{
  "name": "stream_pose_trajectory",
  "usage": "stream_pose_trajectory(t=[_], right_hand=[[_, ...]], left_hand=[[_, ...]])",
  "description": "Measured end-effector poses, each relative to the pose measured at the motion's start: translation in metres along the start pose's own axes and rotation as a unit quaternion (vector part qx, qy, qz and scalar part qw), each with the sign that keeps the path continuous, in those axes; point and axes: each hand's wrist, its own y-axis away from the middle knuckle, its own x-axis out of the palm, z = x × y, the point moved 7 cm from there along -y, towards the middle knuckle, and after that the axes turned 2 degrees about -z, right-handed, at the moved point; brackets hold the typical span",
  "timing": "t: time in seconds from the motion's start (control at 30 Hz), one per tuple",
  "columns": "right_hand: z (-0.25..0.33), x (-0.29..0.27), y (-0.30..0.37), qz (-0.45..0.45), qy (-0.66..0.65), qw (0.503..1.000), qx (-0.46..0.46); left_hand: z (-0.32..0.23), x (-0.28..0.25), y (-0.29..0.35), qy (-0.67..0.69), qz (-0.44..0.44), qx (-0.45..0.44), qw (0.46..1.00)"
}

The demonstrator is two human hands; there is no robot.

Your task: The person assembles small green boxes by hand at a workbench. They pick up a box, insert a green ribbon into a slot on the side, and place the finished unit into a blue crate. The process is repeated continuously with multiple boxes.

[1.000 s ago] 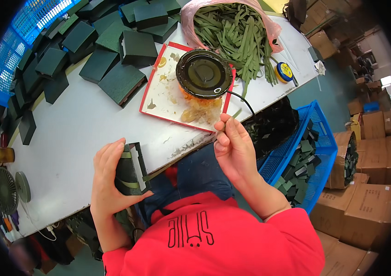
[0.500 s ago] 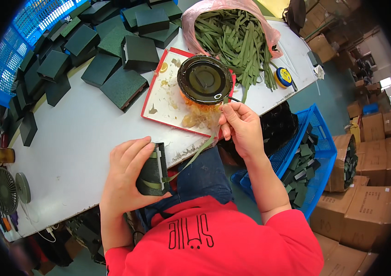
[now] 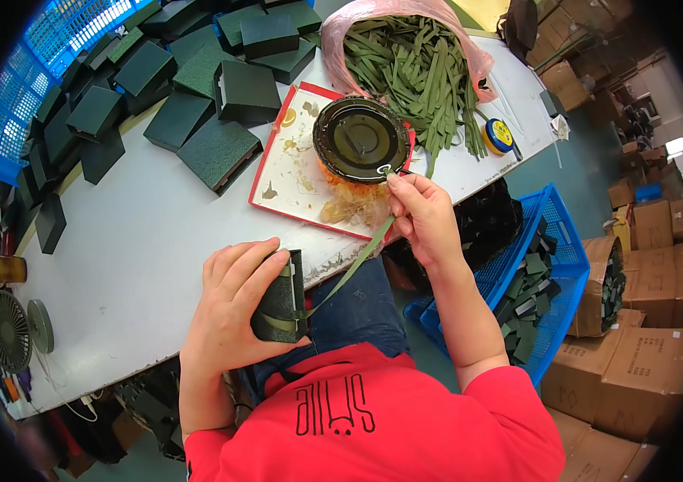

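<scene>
My left hand [image 3: 233, 309] is wrapped round a small dark green box [image 3: 285, 299] at the table's front edge. A flat green ribbon [image 3: 351, 269] crosses the box and runs slackly up to my right hand [image 3: 428, 221]. There my thumb and fingers pinch the ribbon close to its end. That end is at the near right rim of a round black pot [image 3: 323, 153], which contains shiny dark liquid. Orange-brown, glue-like residue [image 3: 349, 205] has built up below the pot. Under it lies a stained white board [image 3: 281, 173] with a red border.
Many dark green boxes [image 3: 217, 153] are piled at the far left beside a blue crate [image 3: 4, 120]. A pink plastic bag [image 3: 478, 64] of green ribbons lies behind the pot. A blue-and-yellow round tin [image 3: 498, 136], a small fan [image 3: 8, 331], and right-hand blue crate [image 3: 570, 265] are around me.
My right hand has brought the ribbon's end in over the pot's near rim. My left hand and the box have shifted slightly right.
</scene>
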Motion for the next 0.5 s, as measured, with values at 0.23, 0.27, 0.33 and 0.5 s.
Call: stream_pose_trajectory(t=[0.23, 0.27, 0.33, 0.5], right_hand=[[0.0, -0.001, 0.012, 0.01, -0.061, 0.998, 0.004], [0.003, 0.001, 0.019, 0.011, -0.032, 0.999, -0.003], [0.008, 0.01, 0.034, 0.018, 0.023, 1.0, -0.012], [0.004, 0.054, 0.069, 0.206, 0.102, 0.972, 0.051]], left_hand=[[0.002, -0.003, 0.001, 0.0, -0.013, -0.003, 1.0], [0.002, -0.004, 0.001, 0.004, -0.014, 0.0, 1.0], [0.003, -0.007, 0.001, 0.008, -0.017, -0.003, 1.0], [0.0, -0.008, 0.0, 0.072, -0.014, 0.02, 0.997]])
